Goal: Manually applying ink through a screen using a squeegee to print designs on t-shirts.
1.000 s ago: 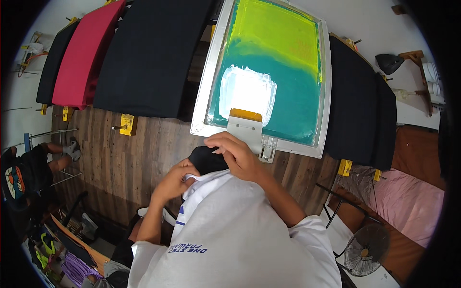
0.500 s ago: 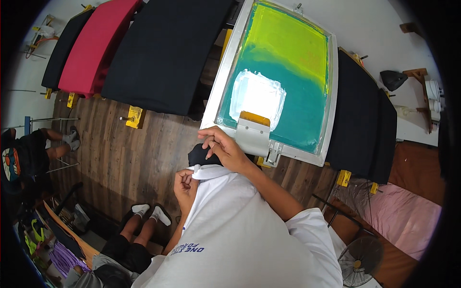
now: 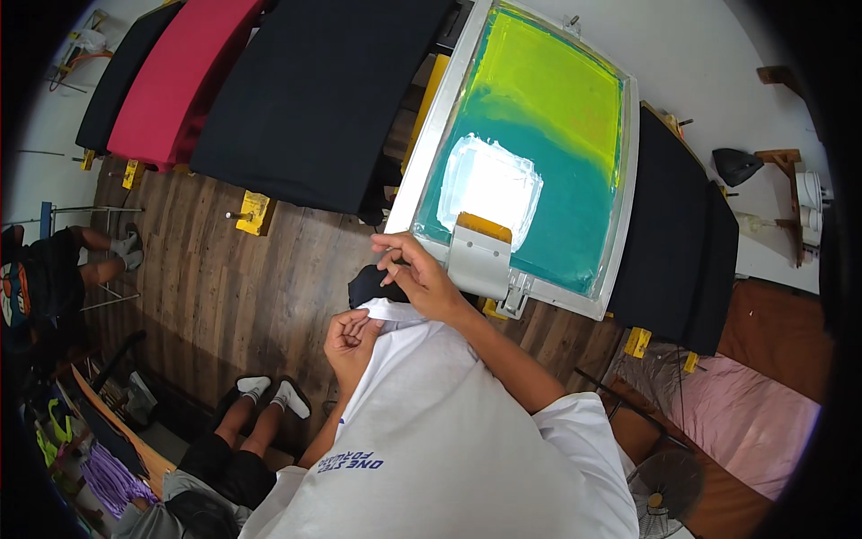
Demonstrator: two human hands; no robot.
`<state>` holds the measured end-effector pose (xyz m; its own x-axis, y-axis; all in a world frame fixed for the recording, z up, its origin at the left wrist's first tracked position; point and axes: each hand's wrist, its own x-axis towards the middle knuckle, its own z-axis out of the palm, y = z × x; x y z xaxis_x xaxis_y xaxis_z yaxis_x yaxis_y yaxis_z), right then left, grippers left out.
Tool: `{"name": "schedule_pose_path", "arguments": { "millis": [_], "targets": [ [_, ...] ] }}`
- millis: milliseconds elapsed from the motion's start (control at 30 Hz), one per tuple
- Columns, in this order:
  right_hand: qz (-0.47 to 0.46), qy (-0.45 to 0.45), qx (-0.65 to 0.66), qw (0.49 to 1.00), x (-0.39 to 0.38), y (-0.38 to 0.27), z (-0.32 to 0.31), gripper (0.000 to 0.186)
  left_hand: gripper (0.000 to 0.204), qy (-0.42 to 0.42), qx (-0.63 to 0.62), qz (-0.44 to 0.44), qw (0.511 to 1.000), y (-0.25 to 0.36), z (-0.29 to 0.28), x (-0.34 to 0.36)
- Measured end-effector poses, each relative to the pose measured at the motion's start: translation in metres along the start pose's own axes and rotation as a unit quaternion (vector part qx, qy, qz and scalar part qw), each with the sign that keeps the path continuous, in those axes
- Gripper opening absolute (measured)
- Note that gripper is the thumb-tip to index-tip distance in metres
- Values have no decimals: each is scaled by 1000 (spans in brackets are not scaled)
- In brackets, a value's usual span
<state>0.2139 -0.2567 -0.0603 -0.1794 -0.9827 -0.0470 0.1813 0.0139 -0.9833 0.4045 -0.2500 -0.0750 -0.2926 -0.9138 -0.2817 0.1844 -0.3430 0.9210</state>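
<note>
My left hand, at lower centre, pinches the folded hem of my white T-shirt. My right hand is just above that hem, fingers bent and apart, nothing visible held in them. Beneath it shows a dark cloth, partly hidden. Close to my right fingertips is a metal clamp on the screen-printing frame, whose mesh carries green and yellow-green colour and a patch of white ink.
Platens covered in black and pink cloth line both sides of the frame, over a wooden floor. Two people's legs show at left and lower left. A fan stands lower right.
My left hand has shifted slightly right with the hem; my right hand has moved slightly up. The view has shifted, bringing more of the lower-left person's legs into sight.
</note>
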Motion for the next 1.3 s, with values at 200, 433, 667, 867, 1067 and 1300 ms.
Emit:
{"name": "schedule_pose_path", "arguments": {
  "millis": [200,433,667,867,1067,1300],
  "targets": [
    [-13,-12,6,1000,5,-8,-2,45,25,3,32,1,999,5,2,5],
    [27,-83,2,996,8,-20,2,56,25,1,43,-5,999,10,5,13],
    [33,-88,-31,995,13,-17,-2,56,28,-5,105,-4,994,16,10,20],
    [9,-90,-142,986,14,-29,-8,55,28,3,159,-32,987,18,14,29],
    [-24,-111,-188,976,13,-37,-8,53,26,-30,128,-72,989,28,24,46],
    [-51,-124,-252,958,13,-41,-9,56,24,-58,174,-26,983,29,26,56]
  ]
}}
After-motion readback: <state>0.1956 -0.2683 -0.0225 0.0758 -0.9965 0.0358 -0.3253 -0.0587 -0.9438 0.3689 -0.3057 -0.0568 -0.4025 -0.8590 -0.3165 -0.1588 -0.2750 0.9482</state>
